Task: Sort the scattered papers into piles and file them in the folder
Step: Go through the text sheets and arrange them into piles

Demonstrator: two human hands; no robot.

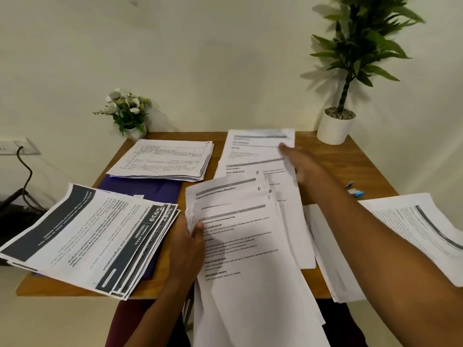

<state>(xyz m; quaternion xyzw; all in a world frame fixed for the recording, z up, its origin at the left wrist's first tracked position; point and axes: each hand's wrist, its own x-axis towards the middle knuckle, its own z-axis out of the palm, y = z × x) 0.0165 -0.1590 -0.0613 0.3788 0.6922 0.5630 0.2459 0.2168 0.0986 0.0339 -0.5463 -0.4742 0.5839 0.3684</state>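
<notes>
left hand [188, 242] grips the fanned sheaf [250, 246] by its left edge, thumb on top, just right of the purple folder [150, 191]. right hand [300, 164] touches the far sheet [250, 151], further right of the folder. it's blurred, so i cannot tell if those fingers pinch or press. the table-printed pile [162, 159] covers the folder's far end, and the dark-banded pile [87, 234] covers its left.

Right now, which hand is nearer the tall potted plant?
Right. The right hand reaches over the far sheet, left of the potted plant; the left hand grips a stack at the near edge.
</notes>
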